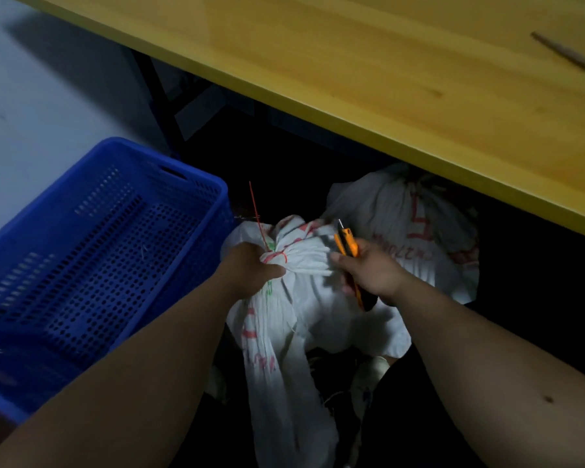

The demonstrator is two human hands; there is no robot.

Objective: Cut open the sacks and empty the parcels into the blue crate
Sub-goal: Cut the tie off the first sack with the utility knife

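Note:
A white woven sack (314, 298) with red and green markings lies on the dark floor in front of me, its neck tied with red string (277, 256). My left hand (250, 268) grips the bunched neck just below the tie. My right hand (368, 271) holds an orange and black utility knife (347, 244), its blade out and pointing up, right beside the neck. A second tied white sack (406, 224) with red lettering stands behind, partly under the table. The blue perforated crate (92, 251) sits to the left, and no parcels show on its floor.
A yellow wooden table (402, 79) overhangs the sacks from the upper right, with a thin stick (568, 55) on its top. Dark table legs (159, 96) stand behind the crate. Pale floor lies at the left. More dark items lie under the near sack.

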